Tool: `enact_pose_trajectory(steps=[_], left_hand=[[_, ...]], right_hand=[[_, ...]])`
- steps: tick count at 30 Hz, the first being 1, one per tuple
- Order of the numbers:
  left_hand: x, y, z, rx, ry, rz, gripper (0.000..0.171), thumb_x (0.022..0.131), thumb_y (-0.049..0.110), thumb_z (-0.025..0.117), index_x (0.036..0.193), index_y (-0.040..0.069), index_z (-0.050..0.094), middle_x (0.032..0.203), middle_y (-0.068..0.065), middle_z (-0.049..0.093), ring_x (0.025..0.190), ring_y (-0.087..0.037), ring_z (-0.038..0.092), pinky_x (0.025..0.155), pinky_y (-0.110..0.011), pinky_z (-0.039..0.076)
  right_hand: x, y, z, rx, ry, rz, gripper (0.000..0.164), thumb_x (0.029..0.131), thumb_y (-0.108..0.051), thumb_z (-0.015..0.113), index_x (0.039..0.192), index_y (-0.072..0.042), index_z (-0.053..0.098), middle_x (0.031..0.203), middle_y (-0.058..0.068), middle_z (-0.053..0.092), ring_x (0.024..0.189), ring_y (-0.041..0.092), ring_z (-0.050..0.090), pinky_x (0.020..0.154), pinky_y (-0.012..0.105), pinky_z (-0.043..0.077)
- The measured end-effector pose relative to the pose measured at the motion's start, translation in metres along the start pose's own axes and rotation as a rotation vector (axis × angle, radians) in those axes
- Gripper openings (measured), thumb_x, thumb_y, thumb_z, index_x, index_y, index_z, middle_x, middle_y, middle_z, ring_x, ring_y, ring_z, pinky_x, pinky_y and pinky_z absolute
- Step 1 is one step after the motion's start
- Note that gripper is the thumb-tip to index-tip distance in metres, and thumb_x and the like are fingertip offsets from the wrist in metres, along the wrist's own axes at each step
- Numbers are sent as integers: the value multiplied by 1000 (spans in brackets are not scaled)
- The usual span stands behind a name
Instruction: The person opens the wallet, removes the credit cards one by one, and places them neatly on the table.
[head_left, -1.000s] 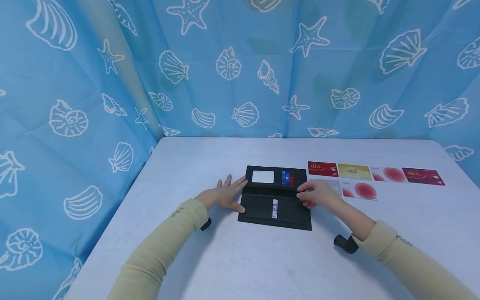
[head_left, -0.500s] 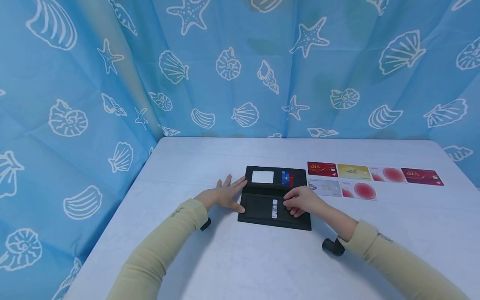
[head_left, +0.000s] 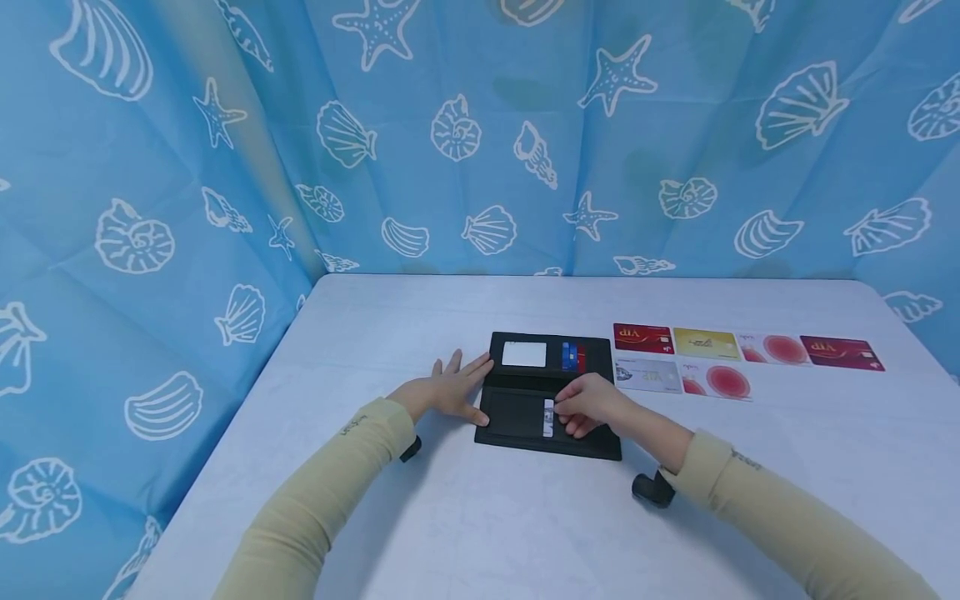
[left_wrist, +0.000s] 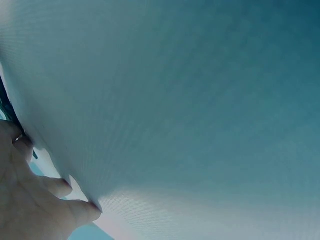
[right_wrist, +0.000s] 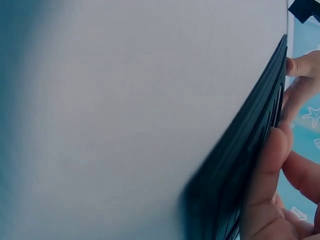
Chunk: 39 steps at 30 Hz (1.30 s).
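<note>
Right hand farther left; over wallet

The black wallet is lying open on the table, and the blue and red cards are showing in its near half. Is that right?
Not quite: in the head view, the blue and red cards are in the far half, right of the white window. The black wallet is lying open on the table.

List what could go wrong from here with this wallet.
1. Grip: the right hand is at the narrow white printed strip; so little shows that a hold might slip.
2. Shift: the left hand lies only along the left edge of the open black wallet, so a tug could skew it.
3. Knock: the silver-grey rectangular card lies close beside the wallet and might get nudged.
</note>
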<state>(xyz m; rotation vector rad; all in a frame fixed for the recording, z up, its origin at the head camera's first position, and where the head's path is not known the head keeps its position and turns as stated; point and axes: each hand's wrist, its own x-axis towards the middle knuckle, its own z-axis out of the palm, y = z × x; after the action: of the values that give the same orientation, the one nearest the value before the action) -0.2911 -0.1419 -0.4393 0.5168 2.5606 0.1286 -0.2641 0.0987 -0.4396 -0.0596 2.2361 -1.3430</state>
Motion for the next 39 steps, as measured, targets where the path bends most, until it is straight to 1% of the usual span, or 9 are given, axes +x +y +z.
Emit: enact_pose_trajectory(steps=[5,10,15,18,22,25,34,39], left_hand=[[0,1,-1,-6,-3,-5,101,77,54,63,149,20,2,154,6,-9,138,-34,-15,109,-56,-5],[0,1,0,4,0,-6,100,77,55,63,149,21,2,154,7,-9,138,-34,-15,109,-56,-5],[0,0,0,-5,-2,-6,100,77,54,63,149,21,2,154,6,-9,138,-34,-15,109,-56,-5],[-1,0,0,-6,-3,-6,100,77,54,63,149,21,2,154,6,-9,138,-35,-15,109,-56,-5],[-1,0,0,-2,-2,-12,100,77,54,64,149,21,2,154,7,-9,138,-34,-15,109,-56,-5],[-1,1,0,-2,-1,-11,100,77,54,64,149,21,2,155,6,-8,138,-35,-14,109,-56,-4],[0,1,-1,-2,-3,-8,100,77,54,63,149,21,2,154,6,-9,138,-35,-15,109,-57,-5],[1,1,-1,-9,-7,-10,101,77,54,63,149,21,2,154,6,-9,138,-34,-16,109,-56,-5]], right_hand=[[3,1,-1,44,-42,31,24,90,-10,58,108,6,58,73,8,63,53,12,61,53,22,52],[3,-1,-2,93,-65,60,23,91,-12,57,105,6,59,75,7,64,55,12,62,56,23,52],[1,-2,-4,214,-97,103,24,92,-13,53,106,6,59,77,7,65,62,13,62,63,25,54],[0,-2,-6,281,-119,113,24,93,-13,52,106,6,59,77,6,64,65,13,62,67,26,54],[0,-2,-10,329,-162,123,28,94,-13,50,112,7,55,78,5,64,67,13,63,70,27,54],[1,-2,-11,331,-167,138,29,94,-13,49,115,7,54,79,4,65,68,13,63,69,28,54],[2,-6,-11,254,-145,160,25,92,-9,49,114,3,52,83,7,66,66,15,64,64,30,55],[1,-5,-9,231,-129,145,24,90,-8,53,111,3,53,83,8,66,64,15,64,62,28,55]])
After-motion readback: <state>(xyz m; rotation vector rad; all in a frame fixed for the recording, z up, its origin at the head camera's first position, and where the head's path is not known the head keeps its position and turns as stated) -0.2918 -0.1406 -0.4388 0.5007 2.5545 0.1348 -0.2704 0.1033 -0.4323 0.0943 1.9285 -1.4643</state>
